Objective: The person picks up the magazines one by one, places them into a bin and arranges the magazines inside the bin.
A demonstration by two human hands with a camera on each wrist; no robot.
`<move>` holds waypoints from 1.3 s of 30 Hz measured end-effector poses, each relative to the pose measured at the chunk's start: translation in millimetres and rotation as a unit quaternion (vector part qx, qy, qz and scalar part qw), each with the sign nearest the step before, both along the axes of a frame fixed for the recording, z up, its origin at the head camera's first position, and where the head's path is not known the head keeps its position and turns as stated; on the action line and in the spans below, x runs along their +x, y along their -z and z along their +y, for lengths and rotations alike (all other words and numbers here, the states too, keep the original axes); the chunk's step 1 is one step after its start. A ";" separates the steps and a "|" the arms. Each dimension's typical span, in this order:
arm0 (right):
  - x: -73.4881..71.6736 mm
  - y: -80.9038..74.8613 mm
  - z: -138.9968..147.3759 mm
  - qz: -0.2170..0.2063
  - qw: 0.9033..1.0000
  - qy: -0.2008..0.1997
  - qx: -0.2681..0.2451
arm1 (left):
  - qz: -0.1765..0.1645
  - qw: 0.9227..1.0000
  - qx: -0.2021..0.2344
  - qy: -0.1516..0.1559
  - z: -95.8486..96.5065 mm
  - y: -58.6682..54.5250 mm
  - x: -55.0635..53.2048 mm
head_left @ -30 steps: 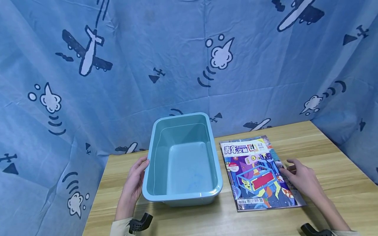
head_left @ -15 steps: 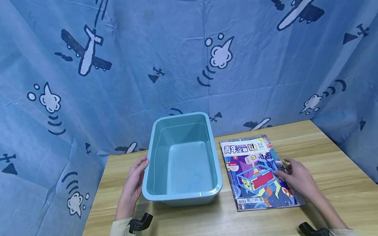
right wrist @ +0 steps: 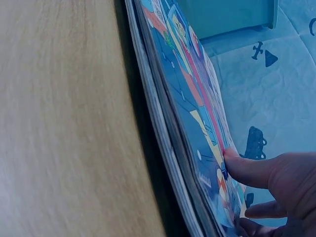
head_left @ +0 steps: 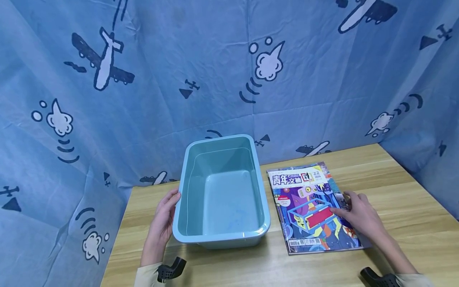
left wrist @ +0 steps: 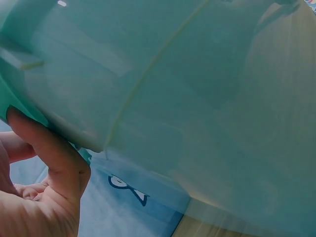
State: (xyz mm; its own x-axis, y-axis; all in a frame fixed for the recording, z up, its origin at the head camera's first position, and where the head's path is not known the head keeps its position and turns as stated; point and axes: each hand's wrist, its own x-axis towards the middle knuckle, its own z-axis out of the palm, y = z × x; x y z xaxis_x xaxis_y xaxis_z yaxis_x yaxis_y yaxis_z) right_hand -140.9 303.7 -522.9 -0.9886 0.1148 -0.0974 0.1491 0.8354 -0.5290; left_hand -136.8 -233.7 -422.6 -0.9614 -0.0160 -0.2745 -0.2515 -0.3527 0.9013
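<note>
A light-blue plastic basin [head_left: 229, 203] stands on the table. My left hand [head_left: 165, 219] grips its left rim, and the left wrist view shows fingers [left wrist: 64, 163] bent at the basin's rim. Right of the basin lies a small stack of magazines, the top magazine [head_left: 308, 215] having a purple and blue cover. My right hand [head_left: 363, 215] is at the stack's right edge. Its thumb rests on the cover, and in the right wrist view the other fingers [right wrist: 266, 210] curl at the edge. How far they reach under is hidden.
The wooden table [head_left: 398, 191] carries the basin and magazines side by side. A blue curtain [head_left: 215, 79] printed with planes and clouds hangs behind the table and along both sides. A black device [head_left: 171, 270] sits at the left wrist.
My right hand has moved slightly left, its thumb coming further onto the magazine cover. The left hand and basin have stayed in place; the view has shifted a little.
</note>
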 end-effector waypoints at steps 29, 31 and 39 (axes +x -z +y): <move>-1.2 0.1 4.3 0.015 1.000 -0.013 -0.023 | 0.022 1.000 0.005 0.007 -1.8 4.0 0.7; -2.2 0.3 5.5 0.015 0.999 -0.015 -0.025 | 0.024 1.000 0.005 0.008 -1.8 4.2 1.0; -1.9 -1.3 7.9 0.013 0.999 -0.002 -0.034 | 0.033 0.999 0.009 0.014 -2.4 4.5 1.0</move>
State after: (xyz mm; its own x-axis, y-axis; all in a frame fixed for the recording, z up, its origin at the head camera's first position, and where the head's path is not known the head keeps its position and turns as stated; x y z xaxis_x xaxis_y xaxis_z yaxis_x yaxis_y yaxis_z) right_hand -142.7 311.6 -521.5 -0.9913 0.1043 -0.0799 0.1313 0.7984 -0.5876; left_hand -135.8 -236.0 -427.1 -0.9775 0.0156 -0.2105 -0.2017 -0.3627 0.9098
